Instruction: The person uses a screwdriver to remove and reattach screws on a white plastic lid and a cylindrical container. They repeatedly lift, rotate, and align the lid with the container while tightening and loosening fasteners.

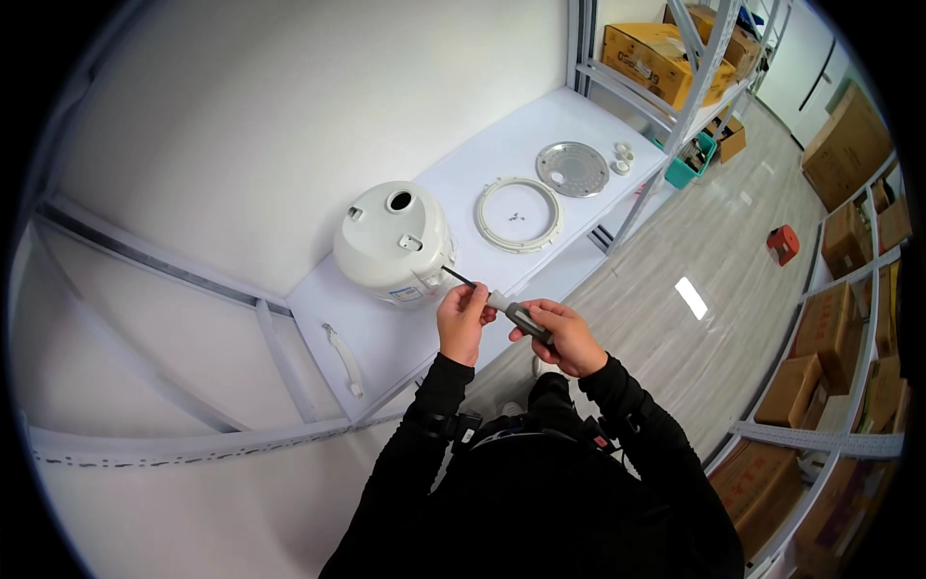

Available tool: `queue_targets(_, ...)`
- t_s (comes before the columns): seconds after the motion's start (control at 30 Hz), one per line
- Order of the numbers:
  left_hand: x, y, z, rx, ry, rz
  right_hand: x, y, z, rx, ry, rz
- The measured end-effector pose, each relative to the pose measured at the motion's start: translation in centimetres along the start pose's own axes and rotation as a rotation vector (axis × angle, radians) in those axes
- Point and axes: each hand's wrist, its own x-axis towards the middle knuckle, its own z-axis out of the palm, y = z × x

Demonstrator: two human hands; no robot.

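My right hand (pixel 571 342) is closed around the dark grey handle of a screwdriver (pixel 527 320). The fingers of my left hand (pixel 460 326) pinch the same tool farther forward, near its thin dark shaft. That shaft points at the side of a white rounded appliance housing (pixel 371 246), which looks like a rice cooker's. Whether the tip touches a screw there is too small to tell. On the housing's upturned face are a round dark opening and small fittings. A curved white carrying handle (pixel 344 361) lies to the left of my hands.
The housing stands on a white table (pixel 453 174). Farther right lie a white ring (pixel 553 214) around several small screws (pixel 516 218), a perforated metal disc (pixel 573 170) and small white caps (pixel 623 158). Shelving with cardboard boxes (pixel 793 391) lines the right; a red object (pixel 783 244) rests on the floor.
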Motion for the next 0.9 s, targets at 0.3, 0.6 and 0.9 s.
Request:
queue_targets(0.3,0.0,-0.2,-0.1,-0.008,0.010,-0.011,0.2,-0.1,-0.2,-0.028,-0.027,-0.012)
queue_targets(0.6,0.1,-0.3,0.0,-0.006,-0.008,0.003,0.3,0.2,-0.7,-0.003,-0.031,-0.020)
queue_targets(0.9,0.1,-0.2,0.0,-0.007,0.007,0.016,0.1,-0.8,-0.8,0.159,-0.104,0.068)
